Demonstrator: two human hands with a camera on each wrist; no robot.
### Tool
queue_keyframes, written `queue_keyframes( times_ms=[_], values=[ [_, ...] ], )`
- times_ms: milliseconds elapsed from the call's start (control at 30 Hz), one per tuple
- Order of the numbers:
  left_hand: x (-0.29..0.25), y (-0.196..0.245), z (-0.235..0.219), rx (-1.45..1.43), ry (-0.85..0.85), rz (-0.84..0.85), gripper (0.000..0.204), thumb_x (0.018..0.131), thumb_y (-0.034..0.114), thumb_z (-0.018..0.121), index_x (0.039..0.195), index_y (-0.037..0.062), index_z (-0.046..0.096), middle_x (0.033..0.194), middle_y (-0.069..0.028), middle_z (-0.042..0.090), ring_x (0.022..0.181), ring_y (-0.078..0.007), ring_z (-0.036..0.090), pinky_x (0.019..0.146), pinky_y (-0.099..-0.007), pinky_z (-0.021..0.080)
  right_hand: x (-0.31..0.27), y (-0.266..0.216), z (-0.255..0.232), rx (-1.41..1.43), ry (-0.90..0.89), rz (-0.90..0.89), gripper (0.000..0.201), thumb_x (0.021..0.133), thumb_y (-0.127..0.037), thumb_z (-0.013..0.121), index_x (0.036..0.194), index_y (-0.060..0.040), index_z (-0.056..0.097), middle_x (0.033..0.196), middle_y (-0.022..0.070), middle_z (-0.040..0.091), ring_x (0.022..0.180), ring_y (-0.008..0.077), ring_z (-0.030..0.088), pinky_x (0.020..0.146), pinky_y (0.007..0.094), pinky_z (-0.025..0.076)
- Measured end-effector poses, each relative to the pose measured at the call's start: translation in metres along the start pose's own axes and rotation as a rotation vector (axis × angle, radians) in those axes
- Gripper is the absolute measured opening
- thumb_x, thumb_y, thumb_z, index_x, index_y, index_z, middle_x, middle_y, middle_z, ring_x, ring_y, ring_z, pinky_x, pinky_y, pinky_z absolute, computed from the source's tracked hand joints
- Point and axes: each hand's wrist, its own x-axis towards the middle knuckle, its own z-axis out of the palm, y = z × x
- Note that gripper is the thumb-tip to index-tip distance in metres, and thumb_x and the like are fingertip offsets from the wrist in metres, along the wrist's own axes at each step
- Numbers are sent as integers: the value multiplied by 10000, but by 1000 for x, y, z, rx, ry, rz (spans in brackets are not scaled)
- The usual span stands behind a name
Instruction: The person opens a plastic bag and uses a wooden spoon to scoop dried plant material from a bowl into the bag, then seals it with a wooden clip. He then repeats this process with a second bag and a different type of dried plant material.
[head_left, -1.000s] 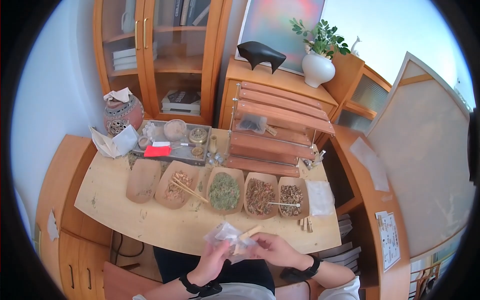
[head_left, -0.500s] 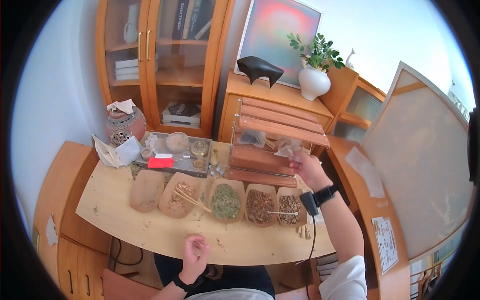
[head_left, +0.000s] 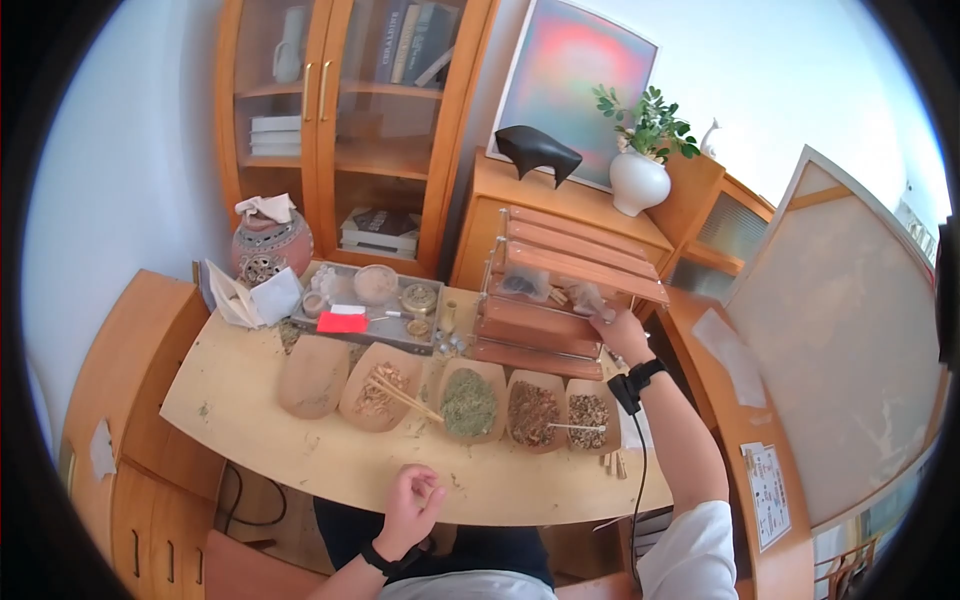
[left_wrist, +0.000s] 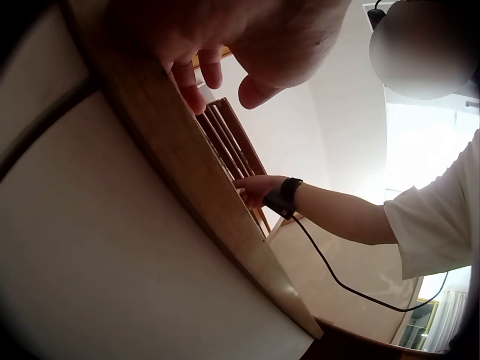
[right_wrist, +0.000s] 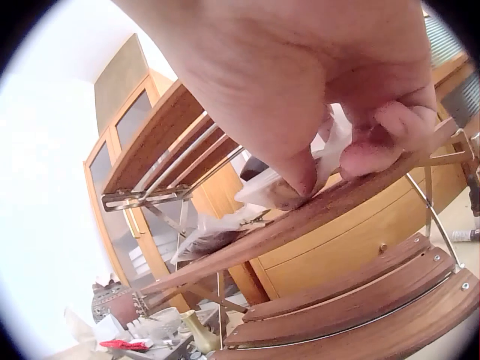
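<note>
My right hand [head_left: 624, 336] reaches onto the middle shelf of a slatted wooden rack [head_left: 540, 325]. It pinches a clear plastic bag [head_left: 587, 298] with thumb and fingers; in the right wrist view this bag [right_wrist: 264, 189] lies close over the shelf slat, partly hidden by the hand. A second clear bag [head_left: 524, 284] with dark contents sits to its left on the same shelf. My left hand [head_left: 412, 500] hangs at the front table edge, fingers loosely curled around nothing. The left wrist view shows that hand [left_wrist: 247, 37] above the table edge.
Several paper trays stand in a row, among them one of green herbs [head_left: 469, 403] and one of wood chips with chopsticks [head_left: 405, 392]. Behind are a grey tray [head_left: 385, 335] of small vessels and a patterned jar [head_left: 270, 248]. A cable hangs from the right wrist.
The right hand has carried the plastic bag from in front of my body up to the rack's shelf. My left hand has let go of the bag and stays by the table edge.
</note>
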Motion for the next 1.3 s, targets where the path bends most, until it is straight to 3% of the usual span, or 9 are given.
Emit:
queue_keyframes(
  times_ms=[133,267,367,467,567,667,867,967,1300],
  values=[
    [1,3,-4,-36,-13,-67,259,886,73,685,1082,26,523,1005,-86,589,863,-152,599,723,-271,472,12,1,6,-46,-116,102,640,796,-459,721,1251,-25,602,1125,293,659,1080,425,633,931,463,506],
    [3,2,-8,-81,-24,-104,239,899,85,682,1077,22,535,999,-85,609,879,-154,609,727,-275,487,1,32,9,142,109,-125,703,815,-392,739,1335,22,507,1076,268,685,1052,393,664,898,419,515],
    [5,2,-9,-83,-42,-102,231,899,81,679,1074,23,538,996,-85,619,876,-160,612,720,-278,490,-45,26,-11,327,48,11,583,859,-274,728,1312,29,519,856,119,669,772,170,645,695,304,508],
    [7,5,-10,-45,-72,-91,250,897,96,684,1084,23,535,1016,-92,620,868,-170,616,724,-279,492,-116,4,-29,465,-61,41,392,871,-140,712,1212,10,592,684,7,557,627,75,506,569,266,428],
    [8,15,-16,-54,-122,-235,282,904,68,657,1136,43,498,1163,-101,574,979,-165,553,848,-294,456,-181,6,-27,502,-186,41,254,921,-143,673,1121,10,645,728,-16,590,657,60,515,585,244,433],
    [21,30,-32,59,-16,-116,348,881,121,690,1163,39,502,1315,-180,490,1179,-280,512,958,-374,435,-235,24,-14,611,-396,215,245,928,-155,679,1118,-2,660,743,-14,601,651,59,547,582,222,447],
    [41,16,-56,125,226,-228,403,861,96,679,1214,61,487,1505,-247,265,1427,-370,257,1163,-442,223,-296,38,6,790,-381,446,224,943,-130,650,1128,-3,652,767,-13,602,652,61,541,580,222,445],
    [45,19,-50,58,213,-241,391,871,79,663,1220,67,488,1533,-223,229,1436,-335,250,1164,-435,234,-313,54,20,883,-389,461,187,967,-70,593,1122,34,614,750,-13,570,645,59,506,564,209,390],
    [34,16,-25,78,218,-242,360,880,84,664,1195,82,489,1539,-188,258,1416,-295,297,1143,-426,276,-324,66,25,835,-334,386,214,963,-116,620,1134,14,633,810,1,627,724,64,558,651,224,466]
  ],
)
